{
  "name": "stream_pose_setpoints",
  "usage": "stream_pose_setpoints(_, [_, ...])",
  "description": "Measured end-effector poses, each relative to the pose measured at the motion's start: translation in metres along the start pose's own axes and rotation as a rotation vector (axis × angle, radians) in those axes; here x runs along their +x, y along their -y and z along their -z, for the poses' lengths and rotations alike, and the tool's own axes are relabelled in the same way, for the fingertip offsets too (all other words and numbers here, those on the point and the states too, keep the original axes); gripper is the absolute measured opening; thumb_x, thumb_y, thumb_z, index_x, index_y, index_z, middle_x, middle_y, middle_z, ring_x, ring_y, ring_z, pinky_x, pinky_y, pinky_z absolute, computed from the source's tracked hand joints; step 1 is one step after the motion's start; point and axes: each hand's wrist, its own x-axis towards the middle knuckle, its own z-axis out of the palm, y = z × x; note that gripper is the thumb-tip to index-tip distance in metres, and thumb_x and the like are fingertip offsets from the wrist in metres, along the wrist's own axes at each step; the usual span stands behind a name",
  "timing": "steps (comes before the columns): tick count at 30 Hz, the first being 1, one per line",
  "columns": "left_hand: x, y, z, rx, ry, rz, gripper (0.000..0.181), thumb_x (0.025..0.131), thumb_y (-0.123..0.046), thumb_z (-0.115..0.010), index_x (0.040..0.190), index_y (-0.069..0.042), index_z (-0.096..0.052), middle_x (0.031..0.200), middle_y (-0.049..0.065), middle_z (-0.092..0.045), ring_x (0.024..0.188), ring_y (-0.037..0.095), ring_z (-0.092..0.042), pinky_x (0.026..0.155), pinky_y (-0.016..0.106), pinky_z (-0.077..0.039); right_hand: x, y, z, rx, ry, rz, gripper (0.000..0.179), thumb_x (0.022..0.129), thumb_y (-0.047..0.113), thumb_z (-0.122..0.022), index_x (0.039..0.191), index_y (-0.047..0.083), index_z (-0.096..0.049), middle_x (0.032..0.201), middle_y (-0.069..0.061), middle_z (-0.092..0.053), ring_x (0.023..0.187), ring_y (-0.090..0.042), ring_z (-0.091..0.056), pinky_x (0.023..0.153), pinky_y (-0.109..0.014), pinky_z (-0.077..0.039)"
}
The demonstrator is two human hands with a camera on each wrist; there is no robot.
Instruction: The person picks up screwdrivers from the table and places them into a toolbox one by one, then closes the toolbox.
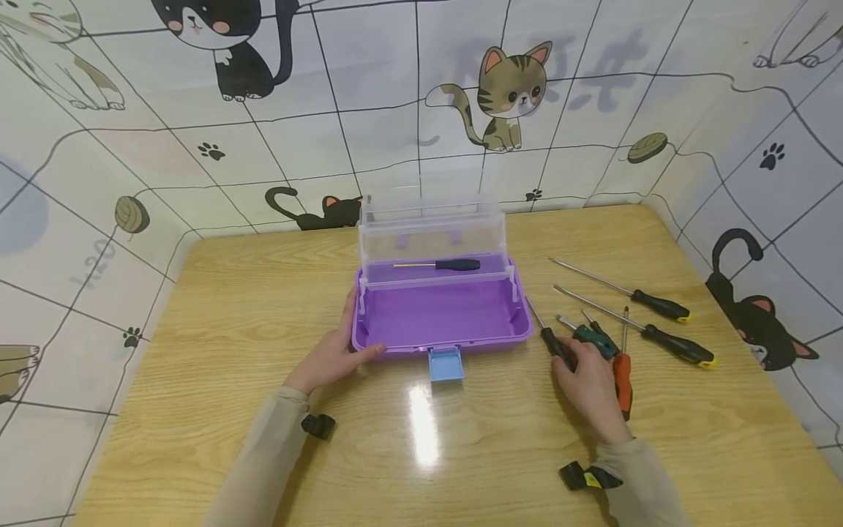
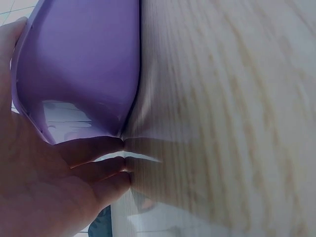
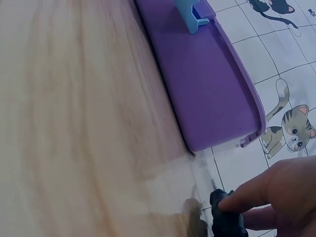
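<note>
A purple toolbox [image 1: 444,315] has its clear lid [image 1: 431,219] raised, and a small black-handled screwdriver [image 1: 457,265] lies across its back part. My left hand [image 1: 334,357] rests against the front left corner, thumb along the front and fingers down the left side. In the left wrist view those fingers are straight, with their tips at the tabletop. My right hand [image 1: 589,384] pinches a screwdriver by its black handle [image 1: 556,348], the shaft pointing toward the box's right side. The right wrist view shows thumb and finger on the handle [image 3: 227,215].
Right of my right hand lie a green-handled screwdriver [image 1: 596,339], a red-handled one [image 1: 623,380], and two long black-and-yellow-handled ones [image 1: 661,306]. A small dark-handled one lies among them. A blue latch [image 1: 446,364] hangs at the box's front. Cat-patterned walls bound the wooden table [image 1: 230,329].
</note>
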Motion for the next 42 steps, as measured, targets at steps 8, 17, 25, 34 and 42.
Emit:
stream_pose_setpoints(8, [0.000, -0.001, 0.000, -0.004, 0.002, 0.002, 0.108, 0.087, -0.044, -0.069, 0.152, -0.036, 0.017, 0.144, 0.030, -0.037, 0.118, 0.042, -0.052, 0.101, 0.053, -0.039, 0.000, -0.003, -0.004, 0.069, -0.050, -0.009, 0.035, 0.089, 0.003, -0.061, 0.122, -0.008, -0.061, 0.100, -0.026, -0.061, 0.088, -0.035, -0.059, 0.070, -0.040, -0.043])
stream_pose_setpoints(17, [-0.001, -0.003, 0.001, 0.002, 0.002, 0.017, 0.108, 0.087, -0.045, -0.069, 0.151, -0.037, 0.017, 0.143, 0.030, -0.039, 0.116, 0.042, -0.054, 0.099, 0.053, -0.040, 0.001, 0.000, -0.004, 0.119, -0.082, -0.013, 0.035, 0.092, 0.003, -0.057, 0.126, -0.007, -0.059, 0.106, -0.027, -0.059, 0.092, -0.035, -0.056, 0.073, -0.041, -0.041])
stream_pose_setpoints(25, [0.000, -0.001, 0.001, -0.005, 0.006, 0.008, 0.108, 0.087, -0.045, -0.069, 0.151, -0.037, 0.018, 0.149, 0.028, -0.030, 0.118, 0.043, -0.052, 0.101, 0.053, -0.039, 0.000, 0.005, 0.000, 0.204, -0.040, -0.026, 0.038, 0.099, 0.007, -0.048, 0.135, -0.005, -0.052, 0.123, -0.029, -0.050, 0.114, -0.041, -0.047, 0.092, -0.054, -0.038])
stream_pose_setpoints(34, [0.000, 0.000, 0.000, 0.001, 0.005, 0.012, 0.107, 0.088, -0.045, -0.068, 0.151, -0.038, 0.018, 0.146, 0.029, -0.036, 0.118, 0.042, -0.052, 0.101, 0.053, -0.039, 0.002, 0.007, 0.008, 0.280, -0.034, -0.122, 0.041, 0.102, 0.015, -0.045, 0.140, -0.001, -0.048, 0.131, -0.026, -0.047, 0.120, -0.036, -0.043, 0.096, -0.050, -0.037])
stream_pose_setpoints(42, [0.000, 0.000, 0.000, 0.007, 0.001, 0.020, 0.106, 0.088, -0.046, -0.067, 0.151, -0.039, 0.018, 0.146, 0.029, -0.036, 0.119, 0.043, -0.051, 0.101, 0.053, -0.038, 0.004, 0.009, 0.013, 0.273, -0.084, -0.101, 0.038, 0.099, 0.014, -0.052, 0.135, 0.000, -0.054, 0.126, -0.023, -0.053, 0.110, -0.029, -0.049, 0.081, -0.018, -0.037])
